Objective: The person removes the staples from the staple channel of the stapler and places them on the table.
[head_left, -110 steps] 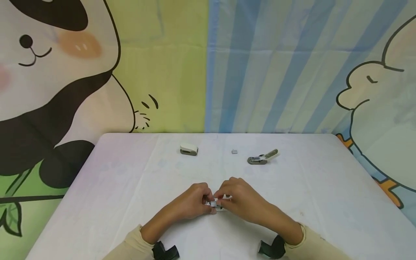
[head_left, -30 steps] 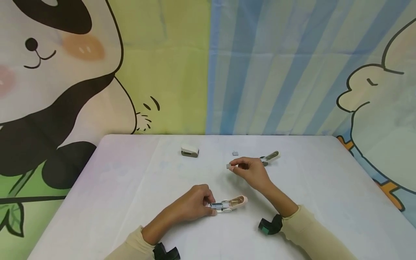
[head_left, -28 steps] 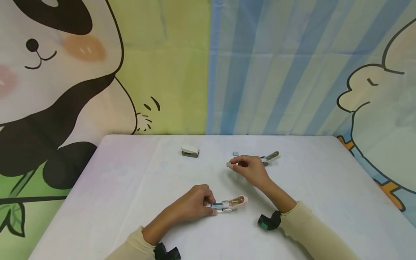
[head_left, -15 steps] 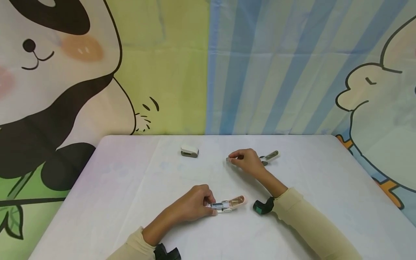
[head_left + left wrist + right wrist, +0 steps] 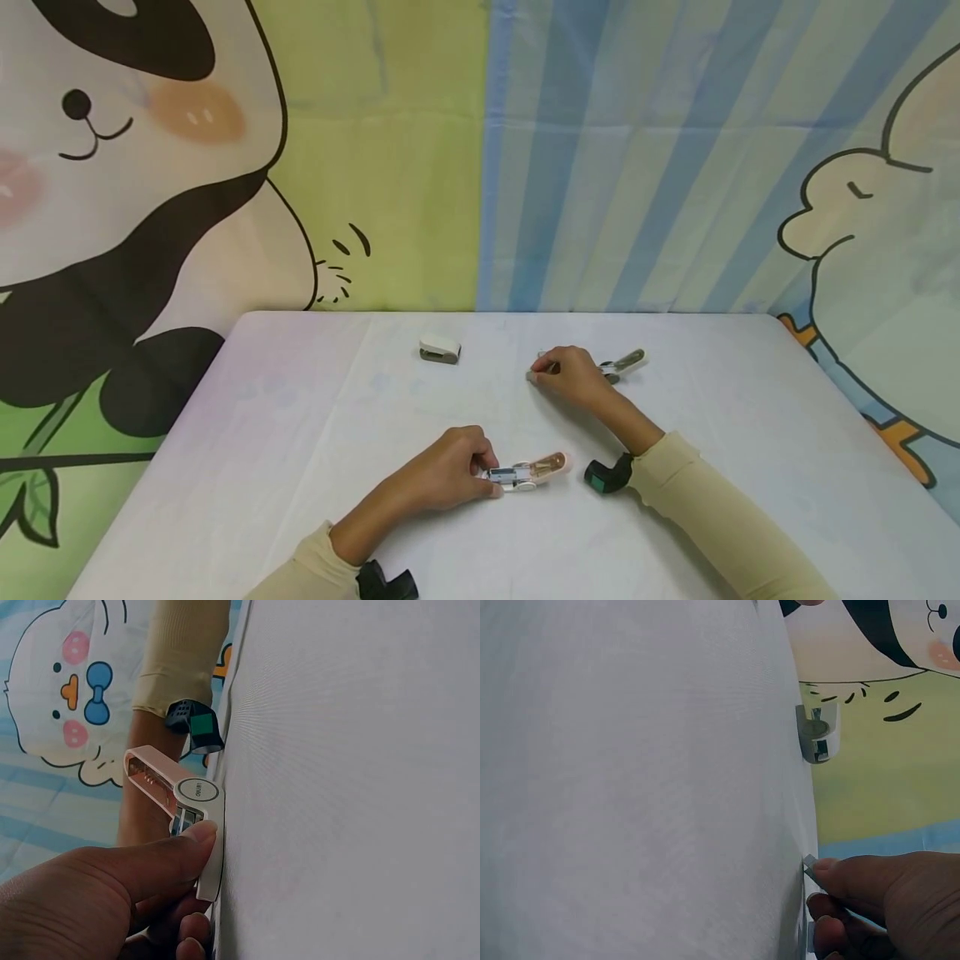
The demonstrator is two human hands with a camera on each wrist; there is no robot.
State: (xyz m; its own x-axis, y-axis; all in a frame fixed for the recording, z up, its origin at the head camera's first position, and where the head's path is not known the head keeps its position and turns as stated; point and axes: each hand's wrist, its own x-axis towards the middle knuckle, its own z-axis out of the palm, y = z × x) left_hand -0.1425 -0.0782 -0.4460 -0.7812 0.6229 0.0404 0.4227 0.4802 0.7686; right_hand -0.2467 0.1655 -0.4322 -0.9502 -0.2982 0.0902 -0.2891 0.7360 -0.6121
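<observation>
My left hand (image 5: 442,471) pinches the near end of a pink and white stapler (image 5: 551,464) lying on the white cloth. The stapler is folded open, its pink top swung back to the right; in the left wrist view my thumb presses on its white base (image 5: 212,870). Farther back, my right hand (image 5: 573,377) pinches a small grey block, which looks like a strip of staples (image 5: 811,862), between thumb and fingers, low over or touching the cloth. A second grey piece (image 5: 811,937) shows past my fingers in the right wrist view, mostly hidden.
A closed white and grey stapler (image 5: 438,349) stands at the back, left of my right hand. Just behind that hand lies an opened grey stapler (image 5: 626,362), partly covered. A printed curtain (image 5: 600,167) hangs behind the table.
My right hand has left the pink stapler and travelled to the back with the grey staple strip, dipping slightly in the last half second. My left hand stays on the stapler.
</observation>
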